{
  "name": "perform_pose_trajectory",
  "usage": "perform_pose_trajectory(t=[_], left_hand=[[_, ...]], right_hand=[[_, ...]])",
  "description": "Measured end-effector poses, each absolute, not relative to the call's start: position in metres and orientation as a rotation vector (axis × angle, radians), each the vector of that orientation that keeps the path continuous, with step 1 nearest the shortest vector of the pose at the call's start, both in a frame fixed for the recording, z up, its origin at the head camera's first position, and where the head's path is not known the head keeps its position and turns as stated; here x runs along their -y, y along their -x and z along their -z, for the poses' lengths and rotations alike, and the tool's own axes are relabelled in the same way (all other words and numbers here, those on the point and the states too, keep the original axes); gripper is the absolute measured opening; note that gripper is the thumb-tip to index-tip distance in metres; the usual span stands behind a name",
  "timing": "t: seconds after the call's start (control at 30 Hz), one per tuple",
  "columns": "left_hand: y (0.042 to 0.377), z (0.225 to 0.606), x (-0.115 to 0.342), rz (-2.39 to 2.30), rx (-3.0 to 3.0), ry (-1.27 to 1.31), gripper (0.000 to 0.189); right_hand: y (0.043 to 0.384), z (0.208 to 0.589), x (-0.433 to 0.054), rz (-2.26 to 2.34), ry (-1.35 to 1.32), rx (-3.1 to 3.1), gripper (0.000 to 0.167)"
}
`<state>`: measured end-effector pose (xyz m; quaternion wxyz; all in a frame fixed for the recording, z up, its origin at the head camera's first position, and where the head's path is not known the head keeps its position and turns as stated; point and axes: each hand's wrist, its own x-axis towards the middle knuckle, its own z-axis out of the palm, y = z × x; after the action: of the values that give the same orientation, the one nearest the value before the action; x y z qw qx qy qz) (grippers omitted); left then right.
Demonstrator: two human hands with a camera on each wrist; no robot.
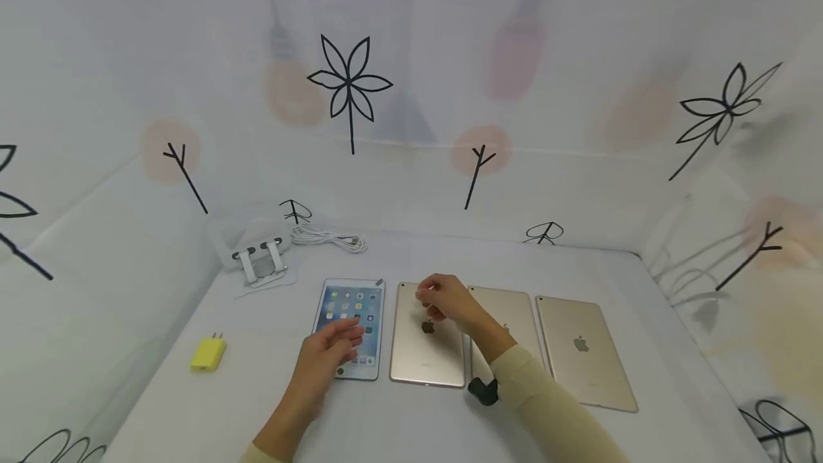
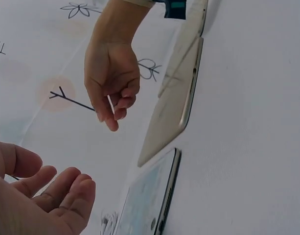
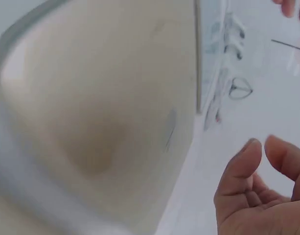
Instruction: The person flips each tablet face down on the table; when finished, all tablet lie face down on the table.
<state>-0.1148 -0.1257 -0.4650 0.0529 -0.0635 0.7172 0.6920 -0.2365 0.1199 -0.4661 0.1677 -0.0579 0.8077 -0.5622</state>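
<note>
Over the lower part of a tablet (image 1: 350,306) with a lit screen of app icons hangs my left hand (image 1: 328,349), its fingers loosely bent and holding nothing visible. My right hand (image 1: 446,299) is above the upper part of a gold tablet (image 1: 424,363) lying back up. In the right wrist view the right thumb and forefinger (image 3: 245,164) are bent toward each other, with a gap and nothing seen between them. Two more gold tablets, one partly behind the right forearm (image 1: 511,306) and one at the far right (image 1: 581,370), also lie back up.
A yellow plug charger (image 1: 208,354) lies at the left. Toward the back left are a coiled white cable (image 1: 328,237) and white pieces in clear packaging (image 1: 260,259). A small grey piece (image 1: 379,282) sits at the lit tablet's top corner. Patterned cloth walls (image 1: 411,184) surround the table.
</note>
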Motion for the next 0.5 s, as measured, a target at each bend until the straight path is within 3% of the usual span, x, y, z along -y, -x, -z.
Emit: perform_pose_trajectory(t=[0.13,0.5], left_hand=[[0.116,0.469,0.142,-1.987,-2.309,0.313,0.042],[0.125,0.491,0.166,-1.641,-2.546,0.484,0.055]], right_hand=[[0.240,0.472,-0.100,1.701,0.056,-2.160,0.045],[0.241,0.483,-0.070,1.852,-0.060,-1.867,0.066]])
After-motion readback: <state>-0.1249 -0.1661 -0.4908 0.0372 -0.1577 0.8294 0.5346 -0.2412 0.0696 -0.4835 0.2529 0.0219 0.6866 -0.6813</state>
